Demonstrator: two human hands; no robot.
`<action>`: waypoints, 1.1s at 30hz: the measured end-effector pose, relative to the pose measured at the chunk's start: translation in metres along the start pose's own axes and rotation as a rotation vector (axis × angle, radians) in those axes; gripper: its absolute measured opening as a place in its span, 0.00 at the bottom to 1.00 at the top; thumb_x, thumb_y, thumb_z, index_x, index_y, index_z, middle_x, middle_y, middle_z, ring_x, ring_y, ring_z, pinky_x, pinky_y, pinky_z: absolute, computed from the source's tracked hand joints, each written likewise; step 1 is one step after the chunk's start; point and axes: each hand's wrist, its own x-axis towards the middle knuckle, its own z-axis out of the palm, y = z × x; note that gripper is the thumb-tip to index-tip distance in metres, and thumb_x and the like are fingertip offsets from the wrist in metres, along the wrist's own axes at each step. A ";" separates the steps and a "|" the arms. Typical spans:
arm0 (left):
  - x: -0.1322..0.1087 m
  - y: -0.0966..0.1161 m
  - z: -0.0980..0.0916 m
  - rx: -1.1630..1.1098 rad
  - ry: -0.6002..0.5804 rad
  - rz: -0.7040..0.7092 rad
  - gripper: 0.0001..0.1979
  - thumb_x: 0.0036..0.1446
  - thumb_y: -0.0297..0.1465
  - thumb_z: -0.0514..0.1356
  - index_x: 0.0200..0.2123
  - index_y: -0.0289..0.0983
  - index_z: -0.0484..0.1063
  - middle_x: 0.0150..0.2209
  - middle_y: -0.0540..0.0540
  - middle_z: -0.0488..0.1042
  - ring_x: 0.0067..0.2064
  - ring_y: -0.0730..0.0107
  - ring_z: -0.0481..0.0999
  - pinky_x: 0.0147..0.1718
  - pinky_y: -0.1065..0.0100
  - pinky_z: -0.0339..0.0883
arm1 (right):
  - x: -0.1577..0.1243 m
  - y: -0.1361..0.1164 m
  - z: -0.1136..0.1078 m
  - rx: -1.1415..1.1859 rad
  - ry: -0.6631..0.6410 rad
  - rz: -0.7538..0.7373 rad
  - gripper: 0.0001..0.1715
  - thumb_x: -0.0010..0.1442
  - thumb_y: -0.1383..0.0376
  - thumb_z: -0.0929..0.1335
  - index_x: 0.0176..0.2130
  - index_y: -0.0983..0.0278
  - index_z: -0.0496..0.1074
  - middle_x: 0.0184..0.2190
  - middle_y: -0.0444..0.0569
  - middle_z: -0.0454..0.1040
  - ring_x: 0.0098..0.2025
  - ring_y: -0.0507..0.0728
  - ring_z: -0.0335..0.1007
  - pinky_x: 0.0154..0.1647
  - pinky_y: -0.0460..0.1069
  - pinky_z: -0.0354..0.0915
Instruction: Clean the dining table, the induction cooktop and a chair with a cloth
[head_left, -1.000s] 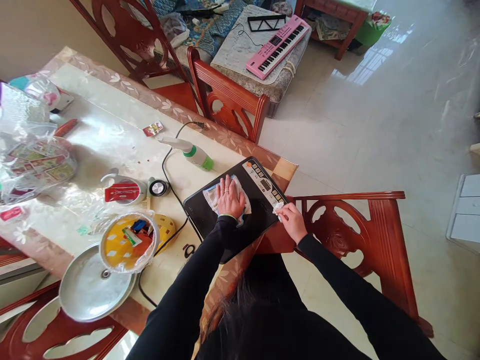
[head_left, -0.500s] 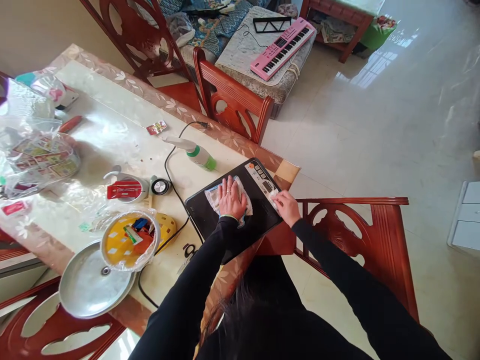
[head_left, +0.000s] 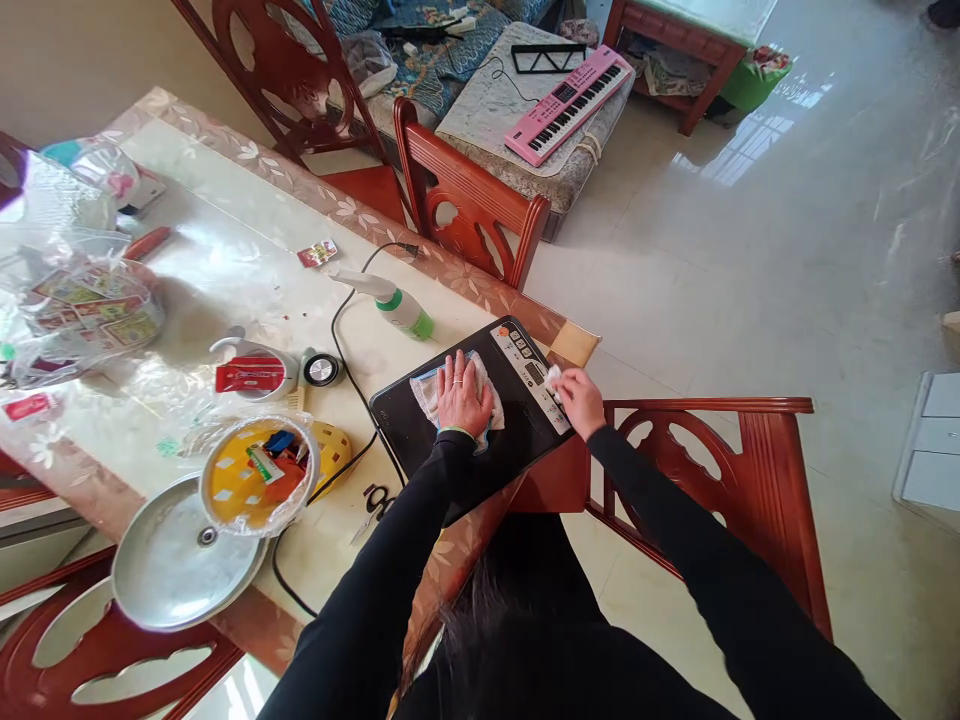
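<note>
Just moved the white wad (head_left: 553,378) in the right hand (head_left: 585,405) outward over the control panel (head_left: 529,378), to the right-hand edge beside the display, baring the near-end buttons; so, by the look of it, now at a different strip of the panel, contact too small to tell. Kept the left hand (head_left: 463,400) in place on the cloth (head_left: 425,394).

Pinching the wad between right fingertips held together, with the forearm slanting in from the near right past a chair (head_left: 780,470). Laying the left palm flat, fingers straight and slightly apart toward the far side, not gripping the cloth beneath.

Set at the right-hand end of the bench (head_left: 255,230): black cooktop (head_left: 514,445), just beside the spray bottle (head_left: 405,312) on its far left and near the scissors (head_left: 375,498).
</note>
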 end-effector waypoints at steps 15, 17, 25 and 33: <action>-0.065 -0.031 -0.018 0.100 -0.021 0.025 0.35 0.69 0.42 0.57 0.72 0.28 0.66 0.79 0.31 0.52 0.80 0.39 0.47 0.78 0.39 0.43 | 0.019 0.004 0.008 0.023 0.039 0.073 0.16 0.67 0.69 0.66 0.40 0.61 0.85 0.44 0.55 0.81 0.48 0.63 0.78 0.54 0.57 0.73; -0.064 -0.031 -0.016 0.112 -0.017 0.027 0.35 0.68 0.41 0.58 0.72 0.28 0.65 0.79 0.32 0.51 0.81 0.40 0.46 0.78 0.39 0.42 | 0.048 -0.001 0.020 0.045 0.058 0.118 0.15 0.66 0.70 0.66 0.39 0.63 0.85 0.45 0.56 0.81 0.49 0.63 0.79 0.56 0.57 0.73; -0.062 -0.031 -0.014 0.113 -0.025 0.029 0.37 0.68 0.41 0.58 0.74 0.28 0.63 0.79 0.31 0.48 0.81 0.40 0.43 0.78 0.39 0.41 | -0.027 0.021 -0.014 0.013 0.016 0.096 0.15 0.68 0.64 0.67 0.42 0.59 0.85 0.45 0.53 0.82 0.45 0.61 0.80 0.50 0.55 0.75; -0.062 -0.028 -0.018 0.123 -0.045 0.021 0.37 0.67 0.40 0.58 0.74 0.28 0.62 0.80 0.32 0.48 0.81 0.40 0.43 0.78 0.38 0.41 | 0.060 0.003 0.022 -0.045 -0.014 0.012 0.15 0.67 0.67 0.67 0.43 0.62 0.85 0.44 0.54 0.81 0.47 0.61 0.79 0.54 0.55 0.75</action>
